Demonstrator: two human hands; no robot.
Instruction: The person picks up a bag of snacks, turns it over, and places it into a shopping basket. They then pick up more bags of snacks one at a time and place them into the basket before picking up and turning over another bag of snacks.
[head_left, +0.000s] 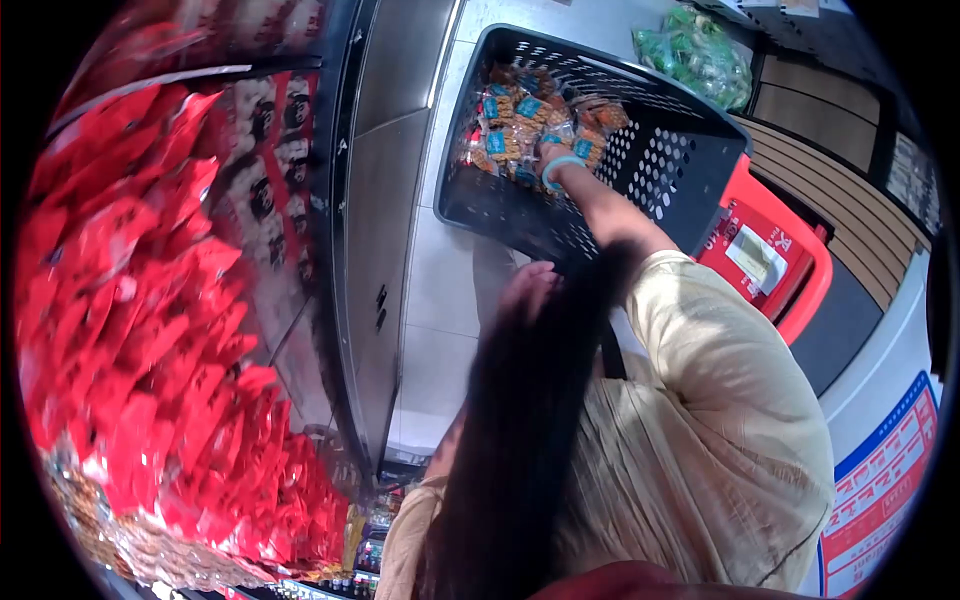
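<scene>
My right hand (552,156), with a pale blue band at the wrist, reaches down into a black perforated basket (690,85). It touches small clear packets (500,145) with orange-brown contents and blue labels, heaped at the basket's far left end. Its fingertips are hidden among them. Just outside the basket's near side is my left hand (530,285), blurred and partly covered by dark hanging hair, so its grip is unclear.
Shiny red packets (150,300) fill the left side beside a dark metal-framed cabinet (375,200). A red handle (815,290) is at the basket's right end. Bagged green vegetables (695,60) lie beyond the basket. A red, white and blue sign (880,490) stands lower right.
</scene>
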